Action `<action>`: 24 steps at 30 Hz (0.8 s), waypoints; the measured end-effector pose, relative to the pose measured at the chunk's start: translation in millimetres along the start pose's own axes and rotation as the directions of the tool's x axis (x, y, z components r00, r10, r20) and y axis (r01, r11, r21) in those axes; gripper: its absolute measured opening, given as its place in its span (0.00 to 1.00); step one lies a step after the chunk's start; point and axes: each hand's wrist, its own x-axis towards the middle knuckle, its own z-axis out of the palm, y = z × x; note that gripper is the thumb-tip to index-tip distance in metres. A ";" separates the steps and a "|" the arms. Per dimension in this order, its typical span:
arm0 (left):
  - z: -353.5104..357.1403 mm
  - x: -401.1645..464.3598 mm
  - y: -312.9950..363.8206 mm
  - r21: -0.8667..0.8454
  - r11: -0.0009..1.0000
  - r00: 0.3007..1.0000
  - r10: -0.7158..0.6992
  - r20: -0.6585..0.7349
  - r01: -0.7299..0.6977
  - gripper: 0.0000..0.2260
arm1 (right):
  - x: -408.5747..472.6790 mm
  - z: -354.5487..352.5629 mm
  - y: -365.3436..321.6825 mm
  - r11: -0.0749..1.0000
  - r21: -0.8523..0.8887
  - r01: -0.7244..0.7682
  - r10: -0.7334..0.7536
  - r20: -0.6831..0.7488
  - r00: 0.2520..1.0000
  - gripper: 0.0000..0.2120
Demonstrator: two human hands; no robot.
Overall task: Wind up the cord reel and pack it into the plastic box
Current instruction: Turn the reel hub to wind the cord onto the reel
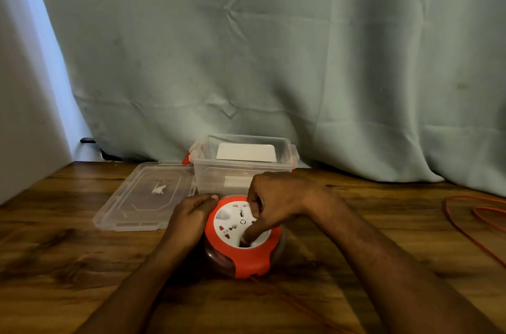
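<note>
Your left hand [191, 214] grips the cord reel [241, 238] at its rim. Your right hand [273, 201] pinches its white hub, with the open plastic box [243, 169] behind.

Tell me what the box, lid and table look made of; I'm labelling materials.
Box: clear, glossy plastic, since you see through its walls. Lid: the same clear plastic, lying flat beside it. Table: brown wood grain with knots, possibly only a laminate print.

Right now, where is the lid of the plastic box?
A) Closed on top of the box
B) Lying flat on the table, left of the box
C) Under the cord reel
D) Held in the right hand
B: the clear lid lies flat on the table, left of the open plastic box.
</note>
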 end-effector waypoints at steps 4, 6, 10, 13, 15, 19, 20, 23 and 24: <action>-0.4 0.2 0.0 -0.005 1.000 1.000 0.006 -0.003 -0.006 0.14 | 0.4 3.2 -9.7 0.999 -0.036 -0.036 0.035 -0.008 0.999 0.23; -0.7 -0.2 -0.3 -0.010 1.000 1.000 0.004 0.004 -0.004 0.14 | 1.2 3.7 -11.0 0.999 -0.001 -0.042 0.042 0.015 0.999 0.23; -0.1 0.2 -1.0 -0.016 1.000 1.000 0.001 0.012 0.000 0.14 | -1.1 -1.5 -3.9 0.995 0.095 0.021 -0.019 -0.025 1.000 0.18; -0.3 1.0 -1.3 -0.018 1.000 1.000 -0.002 0.020 0.002 0.15 | -4.4 -10.0 2.1 0.993 0.090 0.080 -0.075 -0.055 0.996 0.13; -0.9 1.2 -2.0 -0.021 1.000 1.000 0.000 0.025 0.000 0.15 | -3.4 -11.0 3.2 0.990 0.099 0.096 -0.094 -0.026 0.995 0.23; -1.2 1.3 -2.5 -0.029 1.000 1.000 0.002 0.028 -0.001 0.15 | -0.2 -5.1 5.1 0.991 0.075 0.109 -0.111 0.019 0.994 0.29; -1.1 0.9 -2.2 -0.027 1.000 0.999 0.003 0.033 -0.002 0.16 | 0.5 -3.8 6.3 0.992 0.075 0.105 -0.107 0.022 0.994 0.29; -0.2 -0.4 -0.8 -0.022 1.000 0.999 0.006 0.038 -0.005 0.17 | 1.1 -3.2 9.1 0.990 0.099 0.098 -0.100 0.016 0.995 0.29; -0.2 -0.5 -0.6 -0.021 1.000 0.999 0.005 0.036 -0.004 0.16 | 1.1 -3.1 9.6 0.990 0.101 0.095 -0.096 0.011 0.995 0.28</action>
